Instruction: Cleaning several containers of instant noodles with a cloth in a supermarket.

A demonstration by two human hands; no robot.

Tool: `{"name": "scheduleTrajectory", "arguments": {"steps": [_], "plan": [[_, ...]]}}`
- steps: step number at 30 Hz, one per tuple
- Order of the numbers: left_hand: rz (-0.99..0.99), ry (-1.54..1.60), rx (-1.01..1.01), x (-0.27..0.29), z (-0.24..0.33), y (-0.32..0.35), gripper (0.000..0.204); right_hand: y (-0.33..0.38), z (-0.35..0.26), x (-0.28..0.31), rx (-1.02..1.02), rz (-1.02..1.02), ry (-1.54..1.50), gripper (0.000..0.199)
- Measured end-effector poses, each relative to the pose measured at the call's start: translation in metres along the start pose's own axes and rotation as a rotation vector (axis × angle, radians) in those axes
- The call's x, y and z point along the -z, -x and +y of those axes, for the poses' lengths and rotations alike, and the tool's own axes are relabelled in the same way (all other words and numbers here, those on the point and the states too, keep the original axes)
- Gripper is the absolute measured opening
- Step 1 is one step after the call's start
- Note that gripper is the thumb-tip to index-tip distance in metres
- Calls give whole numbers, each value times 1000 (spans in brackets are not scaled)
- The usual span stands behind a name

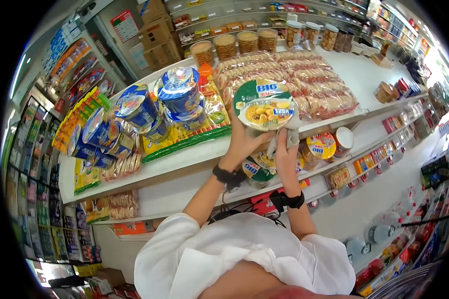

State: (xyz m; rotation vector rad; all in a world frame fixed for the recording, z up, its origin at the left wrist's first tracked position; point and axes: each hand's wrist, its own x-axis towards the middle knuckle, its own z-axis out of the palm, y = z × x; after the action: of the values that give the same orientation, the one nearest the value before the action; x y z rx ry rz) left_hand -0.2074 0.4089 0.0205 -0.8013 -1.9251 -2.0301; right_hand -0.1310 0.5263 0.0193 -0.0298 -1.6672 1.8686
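A large instant noodle cup (263,104) with a green and white lid is tilted so its top shows. My left hand (243,142) is closed round its left side and underside. Pinched in my right hand (286,152) is a grey cloth (293,133), pressed to the cup's right side. Part of my right fingers is covered by the cloth. Just below my hands, another green-lidded noodle cup (258,172) stands on the lower shelf. Beside it are a yellow-lidded cup (321,145) and a white-lidded cup (344,137).
Blue noodle cups (178,89), some stacked, stand on the white counter (169,168) at the left, by yellow-green packets (217,119). Plastic-wrapped round snacks (319,82) lie behind the held cup. Jars (224,47) line the back. Boxed goods (371,162) fill lower shelves at right.
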Motion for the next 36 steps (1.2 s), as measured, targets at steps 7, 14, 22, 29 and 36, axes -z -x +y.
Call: {"name": "scheduleTrajectory", "arguments": {"steps": [7, 14, 22, 29, 36], "plan": [[36, -341, -153, 3, -9, -44, 92, -78, 41, -3, 27, -50, -53, 32], [110, -320, -158, -4, -28, -53, 89, -69, 29, 0, -207, 260, -169, 54], [108, -328, -107, 5, -41, -55, 109, -38, 43, -24, -66, -156, 19, 60], [60, -327, -91, 15, -45, -43, 121, -3, 0, -20, -159, -84, 135, 47], [-287, -5, 256, 93, 31, 38, 25, 72, -20, 1, -434, -122, 127, 45]]}}
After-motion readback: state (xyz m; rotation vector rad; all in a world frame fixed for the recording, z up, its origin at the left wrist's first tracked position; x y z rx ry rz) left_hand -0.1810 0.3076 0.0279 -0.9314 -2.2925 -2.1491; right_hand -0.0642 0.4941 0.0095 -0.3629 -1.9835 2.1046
